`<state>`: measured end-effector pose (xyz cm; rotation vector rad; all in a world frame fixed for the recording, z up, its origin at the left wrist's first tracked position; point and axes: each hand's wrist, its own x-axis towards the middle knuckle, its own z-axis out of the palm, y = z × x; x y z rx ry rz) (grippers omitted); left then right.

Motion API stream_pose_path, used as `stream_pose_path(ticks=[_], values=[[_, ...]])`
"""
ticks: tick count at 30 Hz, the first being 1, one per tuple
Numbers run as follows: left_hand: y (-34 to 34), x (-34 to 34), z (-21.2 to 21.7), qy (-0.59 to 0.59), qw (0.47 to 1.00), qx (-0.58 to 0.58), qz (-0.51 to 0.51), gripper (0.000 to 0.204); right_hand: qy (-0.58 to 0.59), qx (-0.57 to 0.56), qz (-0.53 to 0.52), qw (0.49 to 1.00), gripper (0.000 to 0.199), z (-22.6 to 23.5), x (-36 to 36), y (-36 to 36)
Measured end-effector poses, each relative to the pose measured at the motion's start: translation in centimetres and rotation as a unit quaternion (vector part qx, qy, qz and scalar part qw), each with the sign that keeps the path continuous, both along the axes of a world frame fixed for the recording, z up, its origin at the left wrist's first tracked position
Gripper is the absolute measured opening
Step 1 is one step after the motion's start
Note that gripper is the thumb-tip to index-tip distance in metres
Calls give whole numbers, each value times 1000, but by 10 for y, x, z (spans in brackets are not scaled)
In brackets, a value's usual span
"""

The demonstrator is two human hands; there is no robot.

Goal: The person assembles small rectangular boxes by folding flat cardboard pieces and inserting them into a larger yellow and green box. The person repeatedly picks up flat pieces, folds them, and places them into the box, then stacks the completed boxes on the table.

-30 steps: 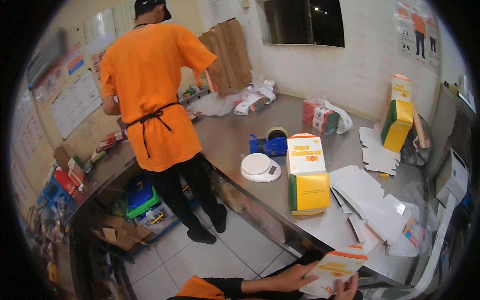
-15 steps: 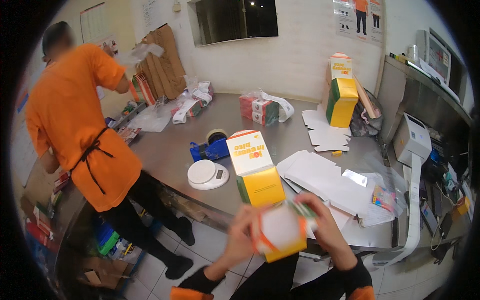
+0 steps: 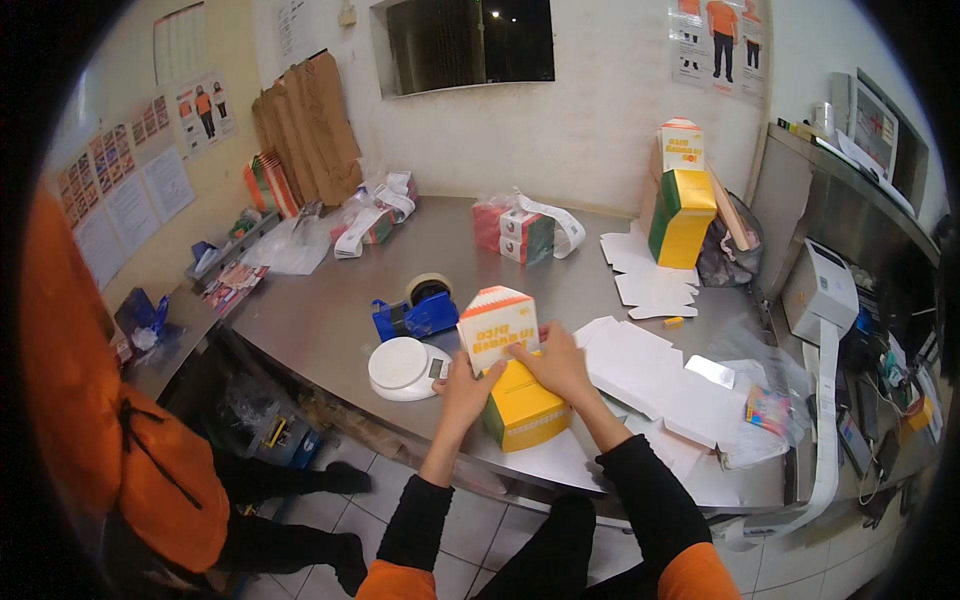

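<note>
Two hands on one box (image 3: pixel 517 385) at the front of the desk (image 3: pixel 320 300): left hand (image 3: pixel 466 385) grips its side, right hand (image 3: pixel 556 365) pinches the raised lid flap. Body looks folded up already, so I'd say closing the top is what's left. A finished box (image 3: pixel 680 200) stands by the wall. Flat blanks (image 3: pixel 655 380) lie just right, scale (image 3: pixel 402 367) and tape dispenser (image 3: pixel 418 312) just left, nothing really blocking.

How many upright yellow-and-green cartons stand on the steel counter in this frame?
2: one carton at the counter's near edge, held between the left hand and right hand; another carton by the back wall. Flat blanks aren't counted.
</note>
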<state>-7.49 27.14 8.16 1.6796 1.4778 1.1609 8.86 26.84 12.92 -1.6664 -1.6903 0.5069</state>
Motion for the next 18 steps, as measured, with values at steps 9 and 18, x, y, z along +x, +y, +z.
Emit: stream_pose_path(ticks=[9, 18], values=[[-7, 1, -5, 102, 975, 152, 122, 73, -203, 25, 245, 948, 41, -13, -9, 53], [38, -17, 55, 317, 908, -75, -263, 88, -390, -131, 424, 807, 36, -5, -9, 120]])
